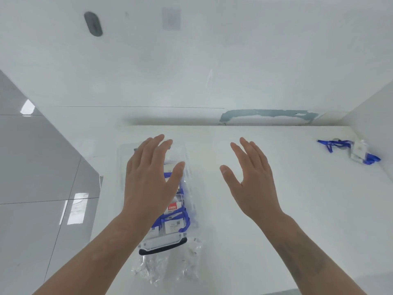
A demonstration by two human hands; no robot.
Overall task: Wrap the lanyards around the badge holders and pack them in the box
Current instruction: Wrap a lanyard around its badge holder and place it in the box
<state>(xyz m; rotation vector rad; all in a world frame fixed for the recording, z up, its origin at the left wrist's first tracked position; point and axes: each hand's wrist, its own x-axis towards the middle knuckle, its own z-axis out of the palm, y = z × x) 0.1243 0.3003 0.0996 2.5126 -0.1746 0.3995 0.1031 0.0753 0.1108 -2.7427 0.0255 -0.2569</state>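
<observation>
On the white table (276, 209), the clear plastic box (187, 173) sits at about 7 o'clock of centre, packed with badge holders (173, 225) bound in blue lanyards. The left hand (148, 177) hovers over it, fingers straight, holding nothing. The right hand (253, 179) is likewise spread and empty. At 3 o'clock lies a loose badge holder (358, 151), its blue lanyard (333, 143) trailing unwrapped.

White table (265, 209), clear box (187, 158), lanyard badge (353, 150)
</observation>
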